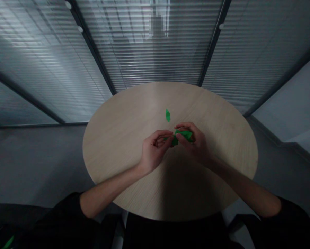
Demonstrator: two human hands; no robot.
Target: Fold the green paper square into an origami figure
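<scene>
While the left hand [154,150] and right hand [195,142] pinched a folded bright green paper piece [183,135] between their fingertips, they stood close together near the middle of the round pale wood counter [123,148]. A small leaf-shaped green paper scrap [167,115] lay just above them, at the frame's centre.

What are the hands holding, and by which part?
A folded green paper, pinched at its left end by the left hand and at its right part by the right hand.
</scene>
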